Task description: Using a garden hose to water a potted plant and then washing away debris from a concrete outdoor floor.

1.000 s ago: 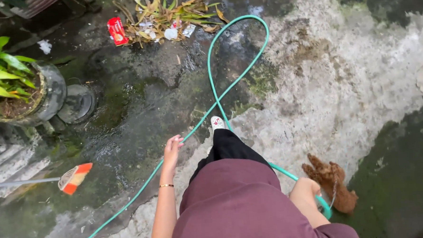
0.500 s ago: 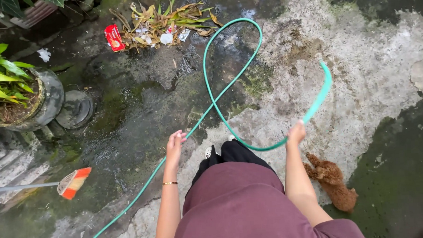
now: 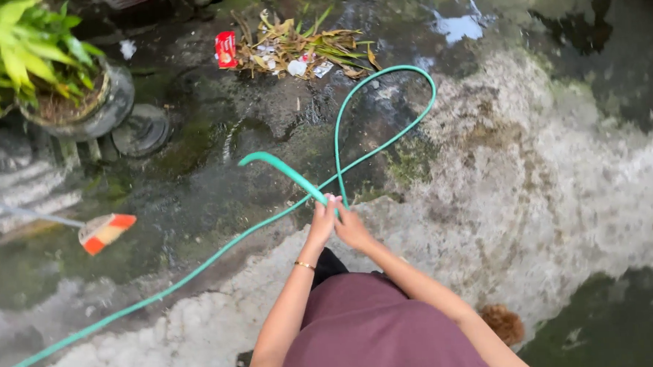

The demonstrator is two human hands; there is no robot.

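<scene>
1. We hold the thin green rubber garden hose point(image 3: 383, 141) near its free end with both hands in front of the body. The left hand point(image 3: 322, 219) and right hand point(image 3: 352, 226) touch each other, and the fingers of both are closed round the hose.
2. The free end point(image 3: 256, 159) arcs up and to the left above the wet, mossy concrete floor point(image 3: 561, 180). The rest of the hose lies in a loop ahead, crosses itself just beyond the hands, and trails off to the lower left.
3. We judge a firm two-handed grip best here (the floor and probably the hose look slippery).
4. We keep the end pointed away from the potted green plant point(image 3: 35, 57) and low toward the pile of dead leaves and litter point(image 3: 298, 49).
5. We mind the loop underfoot and the small curly brown dog point(image 3: 503, 322) behind the right arm.
6. The orange-and-white broom head point(image 3: 105, 231) lies well apart at the left.
</scene>
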